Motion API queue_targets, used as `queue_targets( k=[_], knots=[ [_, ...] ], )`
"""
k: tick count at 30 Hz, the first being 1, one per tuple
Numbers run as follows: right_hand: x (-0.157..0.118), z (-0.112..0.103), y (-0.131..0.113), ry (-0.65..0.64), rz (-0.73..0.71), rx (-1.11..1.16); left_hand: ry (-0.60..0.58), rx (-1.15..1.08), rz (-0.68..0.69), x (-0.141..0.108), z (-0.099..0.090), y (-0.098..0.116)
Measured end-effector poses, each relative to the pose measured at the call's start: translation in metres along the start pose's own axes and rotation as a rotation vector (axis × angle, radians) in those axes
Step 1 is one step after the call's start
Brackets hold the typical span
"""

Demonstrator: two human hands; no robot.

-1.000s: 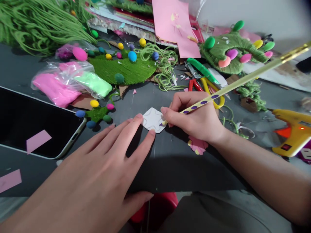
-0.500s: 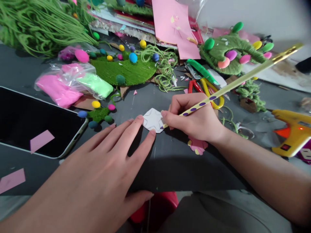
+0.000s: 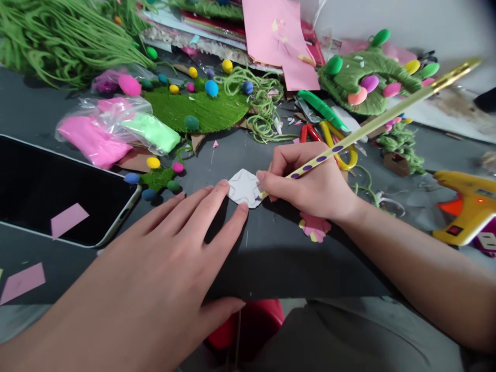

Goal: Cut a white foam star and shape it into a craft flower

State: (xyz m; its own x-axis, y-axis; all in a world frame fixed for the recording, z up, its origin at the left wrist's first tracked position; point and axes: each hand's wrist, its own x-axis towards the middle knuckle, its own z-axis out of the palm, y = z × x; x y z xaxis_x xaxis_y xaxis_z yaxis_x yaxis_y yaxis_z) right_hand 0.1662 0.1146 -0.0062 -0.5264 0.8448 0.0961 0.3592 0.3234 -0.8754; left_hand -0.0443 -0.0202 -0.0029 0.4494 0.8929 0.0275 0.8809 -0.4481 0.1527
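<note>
A small white piece of paper [image 3: 243, 187] with a flower-like outline on it lies on the dark table. My left hand [image 3: 166, 258] is spread flat, two of its fingertips touching the paper's left and lower edges. In my right hand [image 3: 306, 181] is a pale yellow pencil [image 3: 360, 132] with purple dots and a gold end, pinched between thumb and fingers. Its tip meets the right edge of the paper. Just below my right wrist lies a pink paper flower [image 3: 314, 226] with yellow bits, partly covered by the hand.
A yellow glue gun [image 3: 463, 206] with a lit red light lies at the right. Scissors with a yellow handle [image 3: 351, 155] and a green-handled cutter [image 3: 323, 109] sit behind my right hand. At left are a phone [image 3: 58, 191], bagged pink clay [image 3: 91, 139] and green yarn [image 3: 70, 41].
The pencil has tilted slightly, its tip still at the paper's right edge. My left hand stays in place. The whole view has shifted a little.
</note>
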Motion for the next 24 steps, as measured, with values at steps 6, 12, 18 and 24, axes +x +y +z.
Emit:
queue_targets(
  k=[6,12,18,24],
  knots=[
    [-0.0004,-0.0002,-0.0013,0.038,0.021,-0.012,-0.019,-0.003,0.002,0.0014,-0.0046,0.0023],
    [-0.0003,0.0,-0.0009,0.043,0.026,0.022,-0.024,-0.03,0.0,0.0017,-0.007,0.0021],
    [0.0002,0.0004,-0.0006,0.046,0.016,0.007,-0.021,-0.015,-0.01,0.0003,-0.005,0.0014],
    [-0.0003,0.0003,-0.0021,0.02,0.015,-0.016,-0.043,0.044,0.011,0.001,-0.0082,0.0036]
  ],
)
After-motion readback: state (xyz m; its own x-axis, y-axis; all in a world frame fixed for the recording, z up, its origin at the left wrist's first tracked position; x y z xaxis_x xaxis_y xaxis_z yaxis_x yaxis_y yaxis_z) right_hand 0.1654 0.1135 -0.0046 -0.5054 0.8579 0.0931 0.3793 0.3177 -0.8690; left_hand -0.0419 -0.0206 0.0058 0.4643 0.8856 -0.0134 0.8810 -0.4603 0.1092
